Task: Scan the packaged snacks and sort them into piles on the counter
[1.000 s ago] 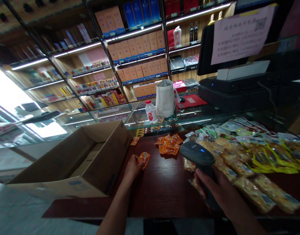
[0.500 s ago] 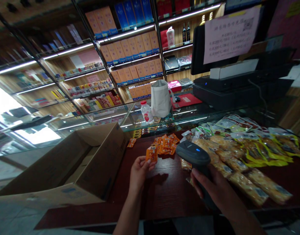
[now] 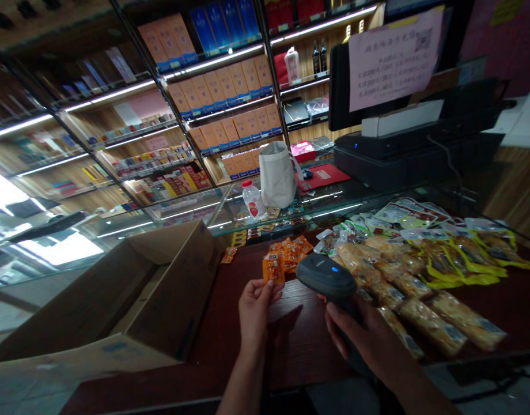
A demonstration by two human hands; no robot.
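Between thumb and fingers, my left hand [image 3: 257, 302] pinches a small orange snack packet [image 3: 272, 270], held upright above the dark red counter. My right hand [image 3: 362, 328] is wrapped round the handle of a black barcode scanner [image 3: 328, 278] with a lit blue spot on top. The scanner's head points toward the held packet, a short way apart from it. Just behind that packet lies a pile of similar orange packets [image 3: 300, 248]. One more orange packet [image 3: 228, 255] lies apart, near the carton.
An open cardboard box [image 3: 161, 323] stands at left. Packaged pastries [image 3: 433, 325] and yellow-edged food bags [image 3: 459, 253] cover the right side. Behind are a glass counter, a red-capped bottle [image 3: 253, 200], a white bag [image 3: 277, 176] and a monitor with a pink notice [image 3: 392, 63].
The orange packet and the scanner have come closer together: my left hand moved slightly right, my right hand slightly left. The camera view has shifted a little.
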